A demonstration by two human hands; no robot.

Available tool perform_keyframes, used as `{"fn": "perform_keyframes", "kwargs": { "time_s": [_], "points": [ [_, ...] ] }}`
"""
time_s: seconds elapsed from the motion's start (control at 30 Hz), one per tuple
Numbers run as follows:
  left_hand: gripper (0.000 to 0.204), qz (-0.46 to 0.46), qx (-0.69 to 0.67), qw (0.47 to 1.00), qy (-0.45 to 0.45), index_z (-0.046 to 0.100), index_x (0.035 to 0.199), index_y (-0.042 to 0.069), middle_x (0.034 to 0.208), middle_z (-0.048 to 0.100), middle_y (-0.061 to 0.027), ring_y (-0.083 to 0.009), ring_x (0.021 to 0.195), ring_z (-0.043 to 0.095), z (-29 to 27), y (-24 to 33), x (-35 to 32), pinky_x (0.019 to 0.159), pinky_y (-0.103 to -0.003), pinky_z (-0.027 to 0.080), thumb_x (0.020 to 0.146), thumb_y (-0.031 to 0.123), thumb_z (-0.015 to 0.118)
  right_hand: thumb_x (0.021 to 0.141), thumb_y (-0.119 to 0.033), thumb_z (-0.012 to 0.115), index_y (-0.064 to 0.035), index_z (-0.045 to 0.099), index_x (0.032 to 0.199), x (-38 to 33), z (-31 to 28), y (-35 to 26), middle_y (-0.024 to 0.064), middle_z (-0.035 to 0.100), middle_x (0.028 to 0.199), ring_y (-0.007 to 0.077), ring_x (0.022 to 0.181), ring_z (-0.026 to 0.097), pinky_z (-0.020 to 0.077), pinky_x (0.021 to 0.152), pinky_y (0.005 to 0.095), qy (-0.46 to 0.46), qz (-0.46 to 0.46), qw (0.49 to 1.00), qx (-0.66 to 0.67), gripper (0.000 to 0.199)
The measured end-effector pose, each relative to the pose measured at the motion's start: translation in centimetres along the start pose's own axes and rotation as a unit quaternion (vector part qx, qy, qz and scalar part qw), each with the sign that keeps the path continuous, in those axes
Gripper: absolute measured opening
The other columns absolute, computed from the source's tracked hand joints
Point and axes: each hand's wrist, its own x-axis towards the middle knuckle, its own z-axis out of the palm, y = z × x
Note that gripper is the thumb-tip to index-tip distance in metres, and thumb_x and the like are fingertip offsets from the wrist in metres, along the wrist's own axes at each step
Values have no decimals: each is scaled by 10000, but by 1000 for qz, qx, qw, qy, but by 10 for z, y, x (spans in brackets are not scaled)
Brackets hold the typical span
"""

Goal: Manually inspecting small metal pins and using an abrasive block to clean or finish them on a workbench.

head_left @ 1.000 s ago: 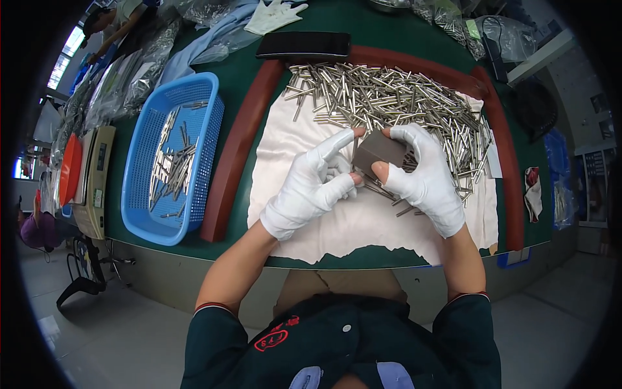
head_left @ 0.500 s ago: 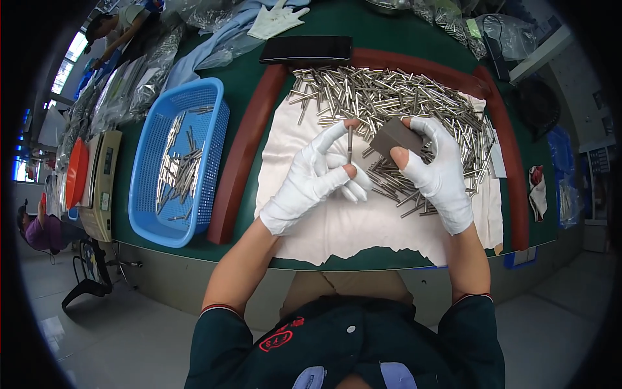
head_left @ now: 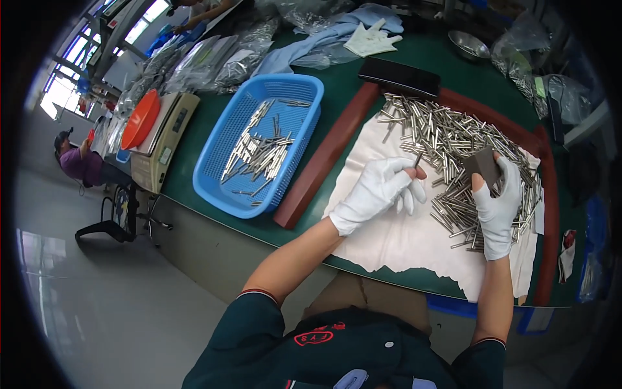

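Observation:
In a white glove with bare fingertips, my left hand (head_left: 376, 194) pinches a slim metal pin (head_left: 418, 159) between thumb and forefinger. My right hand (head_left: 499, 211), gloved the same way, grips a dark grey-brown block (head_left: 483, 166) by its sides. Both hands are over a pale cloth (head_left: 382, 243). A wide heap of shiny metal pins (head_left: 463, 133) spreads beyond and beneath the block. To the left, a blue plastic basket (head_left: 206, 165) holds more of these pins.
A reddish-brown frame (head_left: 327, 155) borders the cloth on three sides. A dark phone-like slab (head_left: 400, 77) rests at its far-left corner. Further off lie a white glove (head_left: 372, 40) and a metal bowl (head_left: 469, 45). A scale (head_left: 170, 142) with an orange tray (head_left: 141, 120) stands at left, near a person (head_left: 81, 162).
The view has swung, so everything on the table appears further right and lower. My hands have moved apart; the pin in my left hand is now away from the block and tilted.

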Motion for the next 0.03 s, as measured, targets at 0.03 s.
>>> {"fn": "perform_keyframes", "kwargs": {
  "time_s": [0.03],
  "points": [
    [331, 1, 51, 999, -12, 574, 1099, -32, 809, 672, -92, -127, 656, 632, -4, 7, -10, 555, -200, 445, 993, 269, 485, 756, -201, 719, 25, 523, 1182, -3, 1, 3, 124, 580, 1072, 289, 999, 597, 459, 940, 345, -7, 27, 997, 68, 520]
  ]
}}
